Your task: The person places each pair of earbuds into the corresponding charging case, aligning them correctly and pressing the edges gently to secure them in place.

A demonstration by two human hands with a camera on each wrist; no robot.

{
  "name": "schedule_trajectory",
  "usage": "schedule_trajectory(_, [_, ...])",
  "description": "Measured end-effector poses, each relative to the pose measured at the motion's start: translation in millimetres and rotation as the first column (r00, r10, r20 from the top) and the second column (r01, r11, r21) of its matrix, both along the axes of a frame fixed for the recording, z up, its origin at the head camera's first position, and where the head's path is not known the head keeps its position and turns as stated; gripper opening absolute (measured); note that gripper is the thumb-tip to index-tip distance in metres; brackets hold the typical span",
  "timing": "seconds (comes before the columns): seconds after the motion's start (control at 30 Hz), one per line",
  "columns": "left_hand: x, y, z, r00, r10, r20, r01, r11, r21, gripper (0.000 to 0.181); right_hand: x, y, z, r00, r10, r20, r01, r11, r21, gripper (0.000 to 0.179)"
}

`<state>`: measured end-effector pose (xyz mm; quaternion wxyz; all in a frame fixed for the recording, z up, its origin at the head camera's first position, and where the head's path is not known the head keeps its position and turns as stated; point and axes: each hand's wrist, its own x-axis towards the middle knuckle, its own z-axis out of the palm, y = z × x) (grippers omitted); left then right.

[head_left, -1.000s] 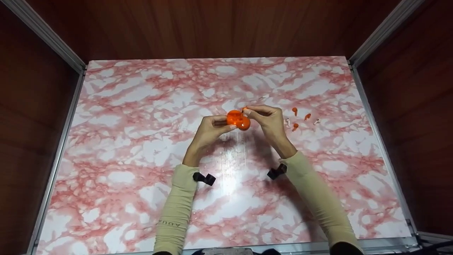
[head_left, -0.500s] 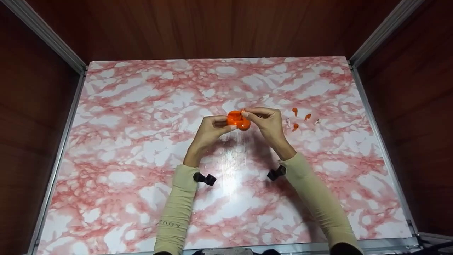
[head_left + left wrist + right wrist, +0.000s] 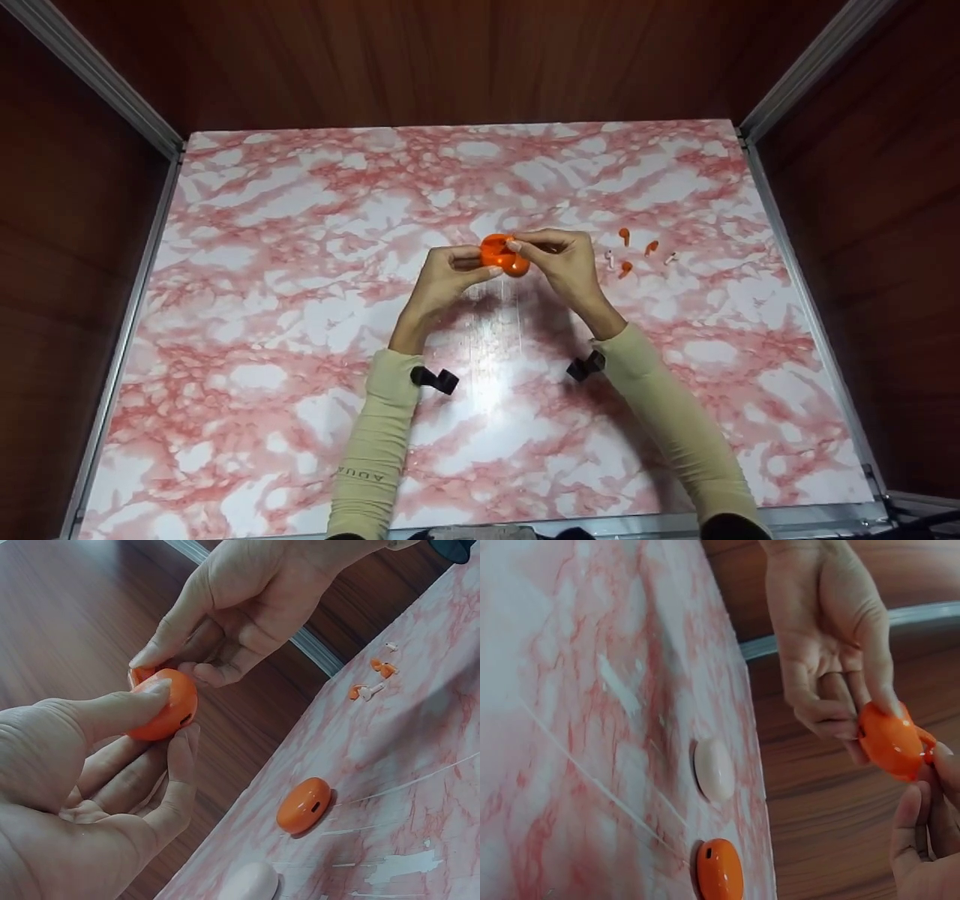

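My left hand (image 3: 448, 274) grips an orange earbud charging case (image 3: 178, 706) between thumb and fingers, its lid raised in the head view. The fingertips of my right hand (image 3: 561, 259) are right at the case's opening. They pinch an orange earbud (image 3: 927, 738), mostly hidden by fingers and case. Both hands hold these up over the table, as the wrist views show. A second orange case (image 3: 303, 807) lies closed on the table below, close to a white case (image 3: 715, 769).
Three orange earbuds (image 3: 625, 237) and two white earbuds (image 3: 671, 257) lie loose to the right of my right hand. The pink-and-white marbled table (image 3: 285, 315) is bordered by dark wooden walls (image 3: 465, 60) at the back and sides.
My right hand has moved slightly left and down, bringing the orange earbud into the case's opening, where it is now mostly hidden. My left hand and the case have stayed in place.
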<state>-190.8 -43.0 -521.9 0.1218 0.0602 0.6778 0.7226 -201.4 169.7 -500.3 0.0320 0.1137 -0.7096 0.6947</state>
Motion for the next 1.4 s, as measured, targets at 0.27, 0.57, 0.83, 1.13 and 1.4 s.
schedule_trajectory(0.27, [-1.6, -4.2, -1.4, 0.999, -0.027, -0.031, 0.027, 1.0, 0.004, 0.031, -1.9, 5, -0.4, 1.0, -0.016, 0.018, 0.016, 0.999, 0.032, 0.024])
schedule_trajectory(0.57, [-1.6, -6.1, 0.3, 0.998, -0.047, -0.031, 0.046, 0.998, -0.033, 0.031, -2.0, 9, 4.4, 0.994, 0.104, -0.013, -0.102, 0.985, 0.136, 0.014])
schedule_trajectory(0.83, [0.3, -4.9, -1.5, 0.999, -0.047, -0.017, 0.046, 0.998, -0.049, 0.032, -1.0, 8, 2.3, 0.992, 0.124, -0.018, -0.113, 0.951, 0.288, 0.013])
schedule_trajectory(1.13, [0.6, -2.1, -5.5, 0.999, -0.044, -0.028, 0.043, 0.998, -0.048, 0.031, -1.5, 13, 0.1, 0.991, 0.129, -0.021, -0.115, 0.939, 0.323, 0.012])
schedule_trajectory(1.4, [1.0, -0.3, -7.1, 1.0, -0.021, -0.007, 0.021, 0.999, 0.042, 0.031, -1.2, 14, -1.0, 0.991, 0.134, -0.028, -0.117, 0.936, 0.331, 0.012])
